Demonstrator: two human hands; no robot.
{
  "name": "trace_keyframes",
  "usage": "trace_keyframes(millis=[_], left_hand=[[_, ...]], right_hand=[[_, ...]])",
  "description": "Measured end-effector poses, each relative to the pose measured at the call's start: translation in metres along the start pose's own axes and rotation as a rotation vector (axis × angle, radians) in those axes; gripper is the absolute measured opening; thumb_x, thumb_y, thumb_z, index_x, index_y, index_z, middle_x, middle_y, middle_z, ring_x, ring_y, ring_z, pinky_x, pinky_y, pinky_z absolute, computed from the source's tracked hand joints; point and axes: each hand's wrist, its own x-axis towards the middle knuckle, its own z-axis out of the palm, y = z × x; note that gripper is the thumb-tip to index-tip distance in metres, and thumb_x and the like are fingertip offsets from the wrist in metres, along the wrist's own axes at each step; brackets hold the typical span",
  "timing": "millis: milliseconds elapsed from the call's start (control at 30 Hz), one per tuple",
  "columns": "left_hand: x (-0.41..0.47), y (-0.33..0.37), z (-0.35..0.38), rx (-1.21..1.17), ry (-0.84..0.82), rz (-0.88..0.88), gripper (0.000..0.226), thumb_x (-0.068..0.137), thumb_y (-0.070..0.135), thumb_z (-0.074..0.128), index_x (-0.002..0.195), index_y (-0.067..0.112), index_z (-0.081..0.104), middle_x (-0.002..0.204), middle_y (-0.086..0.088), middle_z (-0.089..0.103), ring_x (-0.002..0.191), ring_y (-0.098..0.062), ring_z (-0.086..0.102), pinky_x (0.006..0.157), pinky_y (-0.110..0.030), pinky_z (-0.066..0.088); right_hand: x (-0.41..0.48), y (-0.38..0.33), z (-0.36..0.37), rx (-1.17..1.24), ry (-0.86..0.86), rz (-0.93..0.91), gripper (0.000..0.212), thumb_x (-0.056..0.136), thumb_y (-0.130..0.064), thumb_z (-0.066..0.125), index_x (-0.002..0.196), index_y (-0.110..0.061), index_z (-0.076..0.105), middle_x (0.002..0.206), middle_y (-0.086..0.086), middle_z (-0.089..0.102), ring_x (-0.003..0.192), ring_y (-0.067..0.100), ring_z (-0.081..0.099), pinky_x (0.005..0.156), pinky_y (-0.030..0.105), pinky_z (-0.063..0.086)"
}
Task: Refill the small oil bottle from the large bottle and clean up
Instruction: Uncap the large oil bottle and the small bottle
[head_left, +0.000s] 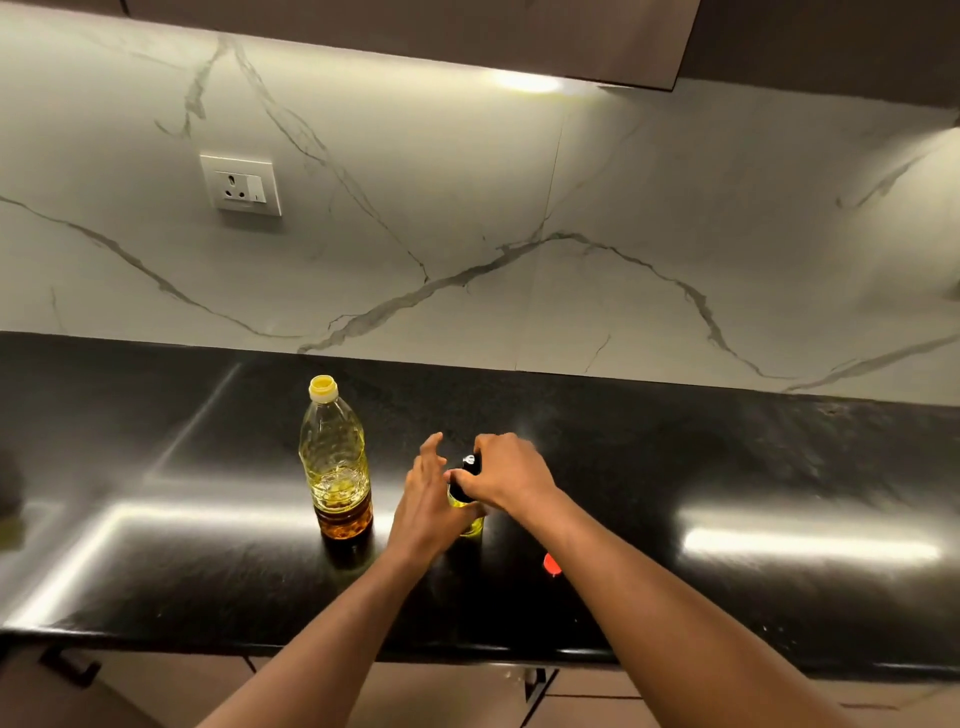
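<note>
Pouring seems done; our right grip (511, 478) pinches the black cap (469, 466) on the small clear bottle (471, 525), left grip (426, 501) spread, tall plastic bottle (335, 462) leftward uncapped.

I saw a glossy black tabletop (727, 467) running below a white marble wall (467, 182) with grey veins. A white socket (241, 185) sat on that wall at left, and a lamp (524, 81) glowed under the upper cabinet (415, 26).

Large bottle (335, 457) upright, uncapped, part full, small oil bottle (474, 524) upright, black-topped
</note>
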Motion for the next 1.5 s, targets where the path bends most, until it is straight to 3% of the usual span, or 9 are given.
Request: trace_keyframes(millis=[167, 400, 567, 733, 933, 1033, 1200, 1367, 1500], left_hand=[[0.01, -0.014, 0.003, -0.048, -0.017, 0.039, 0.103, 0.08, 0.029, 0.088, 0.159, 0.019, 0.021, 0.12, 0.005, 0.064, 0.125, -0.022, 0.059, 0.097, -0.036, 0.052], [0.008, -0.017, 0.002, -0.06, 0.001, 0.042, 0.091, 0.082, 0.044, 0.082, 0.154, 0.024, 0.031, 0.131, 0.0, 0.066, 0.126, -0.02, 0.061, 0.101, -0.045, 0.056], [0.007, -0.015, 0.003, -0.065, 0.033, 0.045, 0.09, 0.08, 0.047, 0.085, 0.15, 0.026, 0.033, 0.136, 0.0, 0.066, 0.125, -0.018, 0.063, 0.098, -0.042, 0.058], [0.002, -0.007, 0.0, -0.018, 0.067, 0.068, 0.088, 0.079, 0.058, 0.083, 0.149, 0.031, 0.035, 0.137, 0.004, 0.056, 0.128, -0.013, 0.052, 0.092, -0.036, 0.052], [-0.005, 0.025, -0.001, -0.04, 0.199, 0.208, 0.063, 0.084, 0.064, 0.074, 0.133, 0.034, 0.048, 0.122, 0.014, 0.054, 0.113, -0.008, 0.056, 0.081, -0.034, 0.057], [-0.006, 0.044, 0.007, -0.079, 0.205, 0.265, 0.054, 0.085, 0.062, 0.072, 0.126, 0.032, 0.053, 0.114, 0.015, 0.055, 0.105, -0.005, 0.056, 0.08, -0.028, 0.055], [-0.008, 0.062, 0.033, -0.102, 0.068, 0.288, 0.05, 0.087, 0.061, 0.072, 0.123, 0.032, 0.054, 0.118, 0.014, 0.057, 0.111, -0.006, 0.055, 0.089, -0.021, 0.049], [-0.003, 0.06, 0.068, 0.017, -0.155, 0.262, 0.031, 0.1, 0.028, 0.066, 0.129, 0.025, 0.057, 0.131, 0.006, 0.056, 0.124, -0.012, 0.054, 0.105, -0.038, 0.051], [-0.003, 0.052, 0.076, 0.144, -0.266, 0.219, 0.036, 0.104, 0.021, 0.057, 0.141, 0.017, 0.053, 0.141, -0.003, 0.051, 0.128, -0.021, 0.054, 0.107, -0.039, 0.049]], right_hand=[[0.006, -0.008, 0.006, 0.01, 0.029, -0.005, 0.027, 0.088, -0.036, 0.072, 0.101, -0.013, 0.069, 0.085, 0.002, 0.065, 0.082, 0.022, 0.066, 0.069, 0.036, 0.057], [0.009, -0.014, 0.004, 0.011, -0.037, -0.04, 0.029, 0.083, -0.023, 0.075, 0.111, -0.023, 0.074, 0.112, -0.002, 0.069, 0.098, 0.019, 0.066, 0.075, 0.032, 0.051], [0.01, -0.013, -0.004, 0.065, -0.031, -0.063, 0.021, 0.085, -0.021, 0.077, 0.105, -0.025, 0.075, 0.111, -0.005, 0.07, 0.103, 0.017, 0.067, 0.081, 0.033, 0.056], [0.001, 0.001, -0.035, 0.167, 0.036, -0.096, 0.024, 0.085, -0.022, 0.074, 0.108, -0.024, 0.075, 0.103, -0.005, 0.073, 0.094, 0.013, 0.069, 0.084, 0.038, 0.062], [-0.027, 0.046, -0.068, 0.357, 0.26, -0.042, 0.024, 0.086, -0.02, 0.078, 0.11, -0.02, 0.076, 0.096, -0.006, 0.071, 0.083, 0.002, 0.065, 0.072, 0.009, 0.047], [-0.037, 0.073, -0.069, 0.491, 0.391, 0.035, 0.017, 0.084, -0.018, 0.081, 0.1, -0.02, 0.077, 0.088, -0.01, 0.071, 0.077, -0.005, 0.064, 0.066, 0.003, 0.046], [-0.04, 0.108, -0.025, 0.739, 0.454, 0.291, 0.015, 0.077, -0.013, 0.086, 0.088, -0.016, 0.077, 0.079, -0.007, 0.073, 0.073, 0.006, 0.069, 0.069, 0.022, 0.053], [-0.043, 0.134, 0.034, 0.732, 0.417, 0.403, 0.013, 0.077, -0.012, 0.086, 0.083, -0.013, 0.075, 0.079, -0.004, 0.073, 0.072, 0.003, 0.067, 0.065, 0.016, 0.046], [-0.046, 0.155, 0.06, 0.634, 0.359, 0.416, 0.011, 0.079, -0.011, 0.084, 0.078, -0.013, 0.073, 0.075, -0.002, 0.071, 0.069, 0.009, 0.067, 0.066, 0.022, 0.047]])
